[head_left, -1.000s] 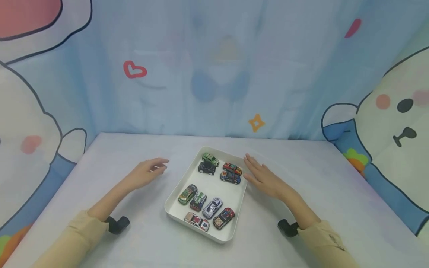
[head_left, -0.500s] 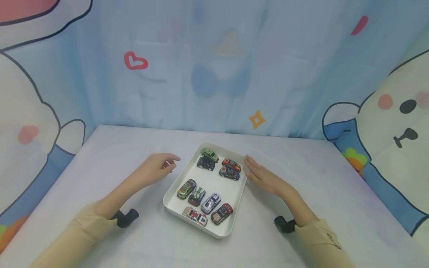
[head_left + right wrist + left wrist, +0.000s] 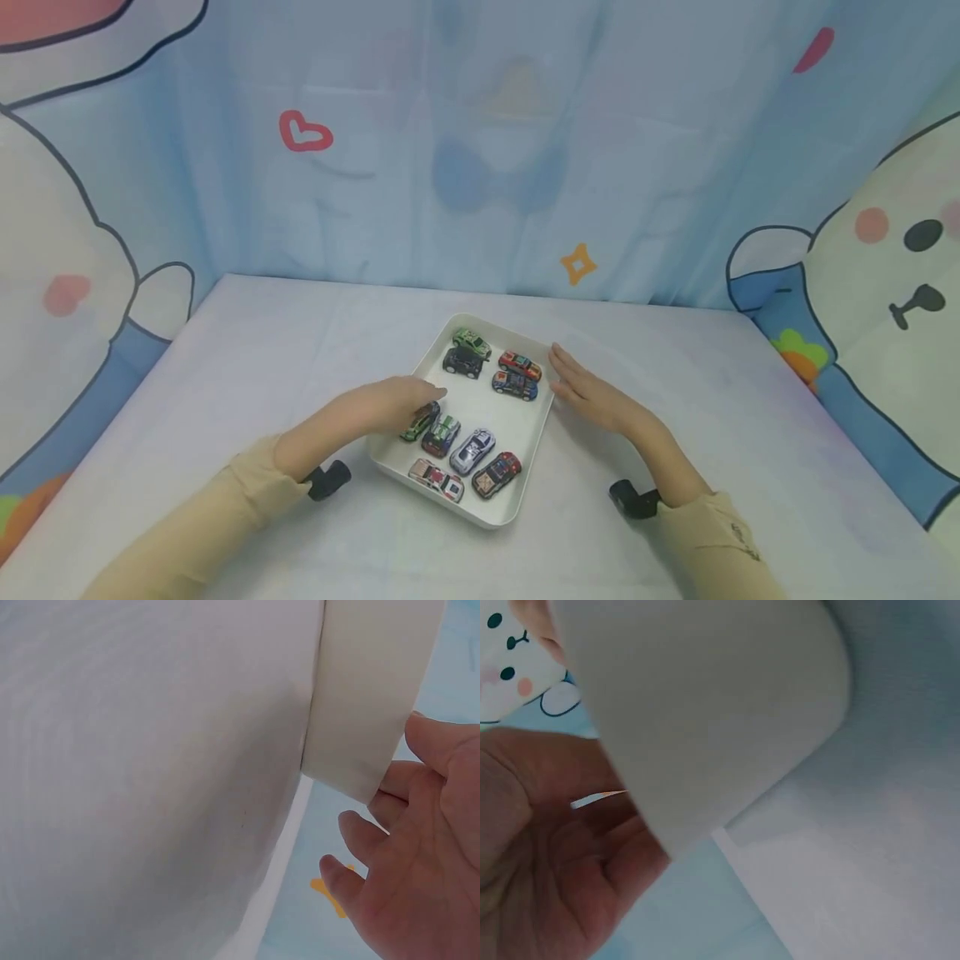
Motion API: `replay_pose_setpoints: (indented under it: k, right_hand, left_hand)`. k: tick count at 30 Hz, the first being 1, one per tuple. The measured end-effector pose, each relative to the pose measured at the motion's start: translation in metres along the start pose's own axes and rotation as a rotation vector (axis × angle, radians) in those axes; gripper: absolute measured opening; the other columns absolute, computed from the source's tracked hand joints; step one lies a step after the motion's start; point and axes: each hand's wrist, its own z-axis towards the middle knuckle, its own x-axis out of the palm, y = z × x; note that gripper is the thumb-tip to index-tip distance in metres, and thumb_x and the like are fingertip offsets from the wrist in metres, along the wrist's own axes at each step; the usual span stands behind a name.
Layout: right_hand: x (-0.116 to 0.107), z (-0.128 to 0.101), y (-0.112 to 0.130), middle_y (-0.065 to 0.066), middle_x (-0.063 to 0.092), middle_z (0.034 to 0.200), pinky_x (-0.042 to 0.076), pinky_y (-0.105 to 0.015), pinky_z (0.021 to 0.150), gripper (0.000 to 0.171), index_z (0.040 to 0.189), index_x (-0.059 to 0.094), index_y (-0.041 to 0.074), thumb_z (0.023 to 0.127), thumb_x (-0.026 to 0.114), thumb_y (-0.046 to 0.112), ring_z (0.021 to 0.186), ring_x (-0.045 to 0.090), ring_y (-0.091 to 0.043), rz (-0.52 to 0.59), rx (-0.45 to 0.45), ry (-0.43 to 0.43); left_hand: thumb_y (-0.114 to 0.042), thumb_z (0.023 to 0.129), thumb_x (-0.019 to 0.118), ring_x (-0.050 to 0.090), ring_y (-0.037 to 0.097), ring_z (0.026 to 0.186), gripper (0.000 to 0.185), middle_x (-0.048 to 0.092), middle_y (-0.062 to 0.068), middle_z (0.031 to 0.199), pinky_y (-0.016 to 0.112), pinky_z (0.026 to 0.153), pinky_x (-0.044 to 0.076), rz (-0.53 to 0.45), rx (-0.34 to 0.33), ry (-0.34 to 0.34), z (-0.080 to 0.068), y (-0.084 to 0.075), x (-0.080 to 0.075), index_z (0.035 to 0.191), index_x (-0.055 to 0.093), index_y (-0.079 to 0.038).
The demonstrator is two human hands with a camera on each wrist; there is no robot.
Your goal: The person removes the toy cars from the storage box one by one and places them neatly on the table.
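From the head view, the left hand (image 3: 390,406) is reaching over the white tray's (image 3: 525,467) left rim, fingers resting on a green toy car (image 3: 420,421); whether they are gripping it I cannot tell. The right hand (image 3: 592,396) is lying flat with straight fingers beside the tray's right rim on the counter (image 3: 225,350).

In the left wrist view, the palm (image 3: 547,870) is sitting under the tray wall (image 3: 705,705).

In the right wrist view, relaxed fingers (image 3: 367,832) are spreading just beside the tray wall (image 3: 367,690).

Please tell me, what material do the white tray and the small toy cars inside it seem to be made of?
The white tray looks like matte plastic: even colour, rounded corners, smooth wall without glare. The toy cars seem painted metal or plastic with printed, glossy bodies; the pictures are too small to decide which. The table cover looks like soft cloth, with faint creases.
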Motion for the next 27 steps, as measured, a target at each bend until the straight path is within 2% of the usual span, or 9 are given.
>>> replay_pose_setpoints:
  k: [3,6,8,11,14,16,23,27]
  right_hand:
    - [0.001,0.000,-0.002,-0.024,0.006,0.151,0.011,-0.055,0.107,0.055,0.145,0.017,-0.007,0.103,0.036,0.023,0.136,0.007,-0.041,-0.001,0.000,-0.006]
    - [0.001,0.000,-0.004,-0.025,0.006,0.151,0.009,-0.059,0.106,0.055,0.144,0.018,-0.007,0.103,0.036,0.023,0.136,0.007,-0.043,-0.005,-0.003,-0.014]
    - [0.001,0.000,-0.005,-0.025,0.006,0.151,0.007,-0.061,0.105,0.056,0.145,0.018,-0.007,0.103,0.036,0.025,0.136,0.006,-0.043,-0.003,-0.007,-0.017]
    - [0.001,0.001,-0.006,-0.025,0.006,0.151,0.006,-0.062,0.105,0.056,0.145,0.017,-0.007,0.103,0.037,0.025,0.136,0.004,-0.044,0.015,-0.015,-0.016]
    - [0.002,0.000,-0.007,-0.025,0.005,0.151,0.006,-0.062,0.105,0.056,0.144,0.017,-0.008,0.103,0.037,0.025,0.136,0.004,-0.044,0.028,-0.019,-0.014]
    - [0.002,0.000,-0.007,-0.024,0.005,0.151,0.006,-0.062,0.105,0.056,0.145,0.017,-0.007,0.103,0.037,0.025,0.136,0.003,-0.044,0.034,-0.014,-0.012]
    - [0.002,-0.001,-0.005,-0.024,0.007,0.151,0.005,-0.062,0.105,0.056,0.145,0.019,-0.006,0.102,0.038,0.024,0.135,0.004,-0.044,0.044,-0.001,-0.018]
    - [0.003,-0.002,-0.005,-0.025,0.008,0.151,0.006,-0.063,0.104,0.055,0.145,0.020,-0.005,0.102,0.039,0.024,0.135,0.005,-0.045,0.031,0.000,-0.024]
  left_hand:
    - [-0.003,0.093,0.054,0.054,0.024,0.110,0.055,0.051,0.014,0.131,0.038,0.090,0.046,0.023,-0.085,0.090,-0.001,-0.004,0.000,0.144,0.035,-0.009]
    - [-0.008,0.095,0.052,0.058,0.023,0.098,0.053,0.056,0.016,0.122,0.036,0.081,0.051,0.091,-0.115,0.102,0.000,-0.008,-0.001,0.144,0.033,-0.005]
    - [-0.010,0.095,0.053,0.060,0.022,0.091,0.049,0.059,0.017,0.112,0.035,0.077,0.052,0.143,-0.119,0.100,0.001,-0.010,-0.001,0.140,0.039,-0.001]
    - [-0.007,0.092,0.057,0.061,0.022,0.088,0.034,0.061,0.015,0.097,0.033,0.076,0.053,0.203,-0.096,0.079,0.003,-0.013,-0.001,0.124,0.053,0.003]
    - [-0.007,0.089,0.060,0.061,0.021,0.082,0.017,0.060,0.011,0.086,0.032,0.073,0.054,0.234,-0.079,0.050,0.004,-0.013,0.001,0.104,0.061,0.001]
    - [-0.009,0.088,0.062,0.060,0.020,0.079,0.013,0.060,0.010,0.085,0.031,0.072,0.054,0.255,-0.074,0.025,0.004,-0.014,0.003,0.098,0.063,0.000]
    - [-0.014,0.084,0.068,0.061,0.020,0.074,0.018,0.059,0.009,0.077,0.029,0.066,0.054,0.314,-0.055,-0.130,0.003,-0.014,0.015,0.095,0.064,0.000]
    - [-0.019,0.081,0.071,0.062,0.020,0.070,0.021,0.061,0.009,0.073,0.030,0.062,0.055,0.407,-0.068,-0.214,0.001,-0.017,0.024,0.091,0.066,-0.002]
